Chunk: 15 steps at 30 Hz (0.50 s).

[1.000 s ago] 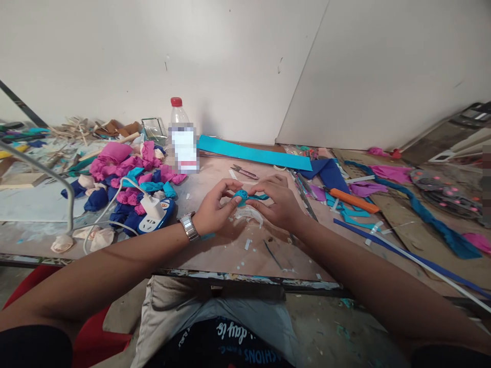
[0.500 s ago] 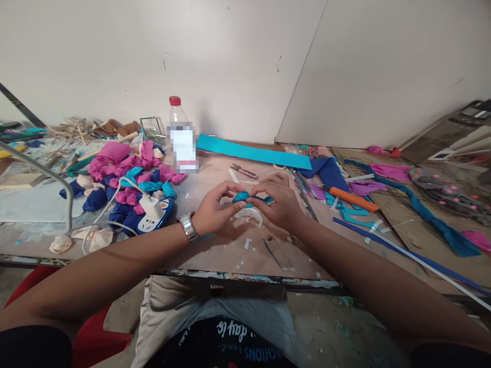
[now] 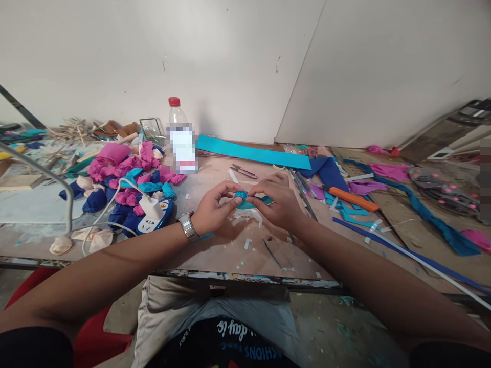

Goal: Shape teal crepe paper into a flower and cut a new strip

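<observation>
Between my two hands, above the middle of the table, is a small rolled rosette [image 3: 241, 196] of teal crepe paper or cloth; I cannot tell which. My left hand [image 3: 217, 208], with a metal watch [image 3: 187, 226] on its wrist, pinches the rosette between thumb and fingertips. The thumb and forefinger of my right hand [image 3: 282, 202] close on the teal strip [image 3: 264, 200] that runs out from the rosette's right side. Part of that strip is hidden behind my right fingers. Beyond the hands lie small thread snips [image 3: 244, 171].
At left are a heap of pink, blue and cream rosettes [image 3: 115, 163] and a power strip [image 3: 155, 220] with its cable. A red-capped bottle [image 3: 177, 115] and a turquoise strip [image 3: 253, 152] stand and lie behind. An orange cutter [image 3: 353, 199] and coloured scraps lie at right.
The rosette has turned a little in my fingers, showing more of its coiled top. The teal strip beside it sits at a different angle. Both hands stay in nearly the same place.
</observation>
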Each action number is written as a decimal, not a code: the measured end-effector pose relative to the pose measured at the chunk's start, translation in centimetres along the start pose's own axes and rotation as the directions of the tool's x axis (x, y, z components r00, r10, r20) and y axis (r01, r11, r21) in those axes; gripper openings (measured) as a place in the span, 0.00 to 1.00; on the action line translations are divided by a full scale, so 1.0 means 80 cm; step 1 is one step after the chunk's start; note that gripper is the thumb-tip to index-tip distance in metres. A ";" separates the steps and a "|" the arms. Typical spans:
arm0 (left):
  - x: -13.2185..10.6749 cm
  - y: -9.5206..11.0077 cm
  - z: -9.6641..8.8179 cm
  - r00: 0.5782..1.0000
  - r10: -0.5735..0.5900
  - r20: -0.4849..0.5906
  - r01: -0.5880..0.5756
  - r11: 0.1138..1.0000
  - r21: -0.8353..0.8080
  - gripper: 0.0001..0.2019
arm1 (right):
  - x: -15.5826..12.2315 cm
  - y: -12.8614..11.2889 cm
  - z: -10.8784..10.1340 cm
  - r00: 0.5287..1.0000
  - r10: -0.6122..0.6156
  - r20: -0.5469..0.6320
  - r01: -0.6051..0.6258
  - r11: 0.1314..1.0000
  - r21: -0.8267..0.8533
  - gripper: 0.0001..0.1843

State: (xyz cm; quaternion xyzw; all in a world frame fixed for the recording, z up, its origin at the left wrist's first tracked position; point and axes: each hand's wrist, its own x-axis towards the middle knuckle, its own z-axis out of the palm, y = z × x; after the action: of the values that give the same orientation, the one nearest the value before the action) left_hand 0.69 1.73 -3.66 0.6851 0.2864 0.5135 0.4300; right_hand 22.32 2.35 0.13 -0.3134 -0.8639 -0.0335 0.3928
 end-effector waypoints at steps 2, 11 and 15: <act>0.000 0.000 0.000 1.000 -0.012 0.004 0.012 1.000 -0.001 0.14 | 0.000 0.000 0.000 1.000 0.006 0.001 -0.006 1.000 -0.005 0.13; 0.001 0.001 -0.002 1.000 0.030 0.010 -0.031 0.997 0.066 0.13 | -0.001 0.002 0.002 1.000 0.012 0.003 -0.012 1.000 0.021 0.14; 0.002 0.005 -0.003 0.997 0.077 0.012 -0.078 0.988 0.135 0.13 | -0.001 0.002 0.002 1.000 -0.006 -0.008 0.006 1.000 0.030 0.13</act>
State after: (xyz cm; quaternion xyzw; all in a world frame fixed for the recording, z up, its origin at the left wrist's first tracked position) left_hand 0.46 1.74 -3.22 0.7250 0.2924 0.5070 0.3631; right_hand 22.38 2.50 -0.06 -0.3047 -0.8637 -0.0230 0.4008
